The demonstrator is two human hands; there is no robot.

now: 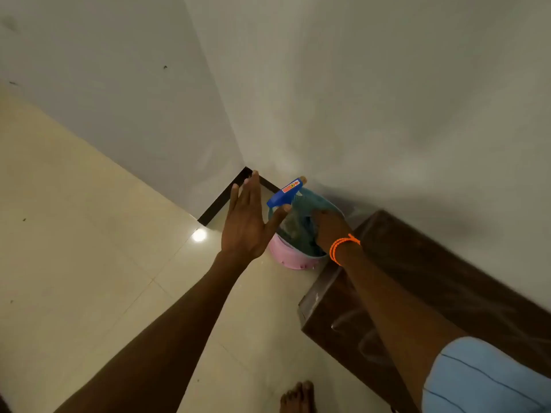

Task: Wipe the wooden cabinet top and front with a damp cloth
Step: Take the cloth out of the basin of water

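A pink bucket (286, 257) stands on the floor in the room corner, just left of the dark wooden cabinet (417, 263). Inside it lies a bluish cloth (298, 228), and a blue spray trigger head (287, 190) pokes up at its far rim. My right hand (329, 226), with an orange bracelet at the wrist, reaches down into the bucket onto the cloth; its fingers are hidden, so its grip is unclear. My left hand (249, 219) hovers flat and open above the bucket's left rim, holding nothing.
Cream floor tiles (104, 248) spread to the left and front. White walls (357, 99) meet in the corner behind the bucket, with a dark skirting strip (222, 198). My bare foot (298, 396) shows at the bottom edge, close to the cabinet front.
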